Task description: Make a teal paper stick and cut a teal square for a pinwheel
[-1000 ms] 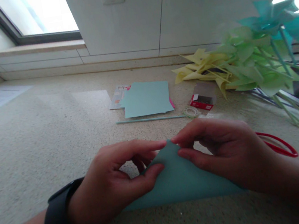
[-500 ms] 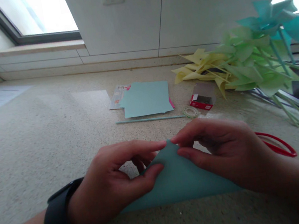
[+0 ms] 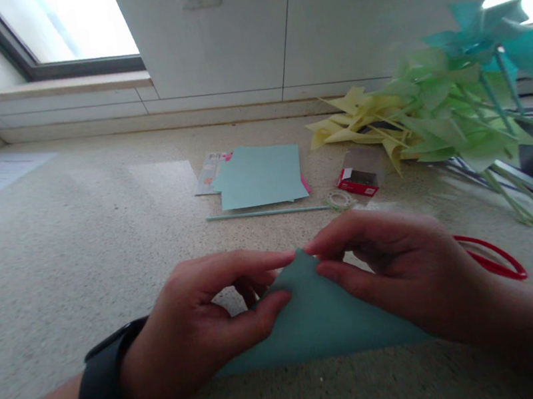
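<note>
head view looks down, close over counter.

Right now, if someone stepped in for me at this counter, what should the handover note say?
Left hand: thumb and fingers pinch the teal paper near its top corner.
Right hand: pinches the same corner from the other side.
The paper lies on the counter, folded into a triangle, point away from you.
Nearby: red scissors behind the right hand, spare teal sheets, a straw, a small red box, finished pinwheels at far right.
Done: one diagonal fold, corners being matched.
Left: the crease looks not yet pressed flat.
</note>
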### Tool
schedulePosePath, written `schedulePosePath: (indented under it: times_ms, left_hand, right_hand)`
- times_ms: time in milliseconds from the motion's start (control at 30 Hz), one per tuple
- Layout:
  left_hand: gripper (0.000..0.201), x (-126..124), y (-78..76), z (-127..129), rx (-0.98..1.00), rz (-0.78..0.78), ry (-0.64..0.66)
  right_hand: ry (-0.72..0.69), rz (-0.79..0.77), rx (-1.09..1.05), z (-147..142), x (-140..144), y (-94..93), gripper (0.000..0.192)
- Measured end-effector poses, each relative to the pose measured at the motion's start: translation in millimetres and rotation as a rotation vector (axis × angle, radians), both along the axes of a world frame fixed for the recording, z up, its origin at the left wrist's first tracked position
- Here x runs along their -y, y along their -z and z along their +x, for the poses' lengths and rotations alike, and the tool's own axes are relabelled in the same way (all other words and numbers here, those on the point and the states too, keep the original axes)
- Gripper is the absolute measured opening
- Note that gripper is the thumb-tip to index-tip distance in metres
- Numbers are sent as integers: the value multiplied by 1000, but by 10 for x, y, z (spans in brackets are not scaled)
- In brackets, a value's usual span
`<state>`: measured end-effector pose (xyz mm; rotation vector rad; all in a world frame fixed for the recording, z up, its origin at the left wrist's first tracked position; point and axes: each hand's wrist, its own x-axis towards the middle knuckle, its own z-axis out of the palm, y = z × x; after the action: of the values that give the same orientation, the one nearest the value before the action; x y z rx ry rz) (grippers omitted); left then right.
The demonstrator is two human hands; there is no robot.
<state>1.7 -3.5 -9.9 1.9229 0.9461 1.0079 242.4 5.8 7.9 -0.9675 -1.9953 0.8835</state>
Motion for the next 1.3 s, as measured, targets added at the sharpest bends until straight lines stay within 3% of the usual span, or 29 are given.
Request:
schedulePosePath:
  times_ms: [1067,1300]
  left_hand:
    - [38,5,12,4,-1,53,4]
    - [43,31,11,-8,-8,115,0]
  right_hand:
    - [-16,12,0,9,0,5,9]
    - [-26,80,6,16,13,-4,11]
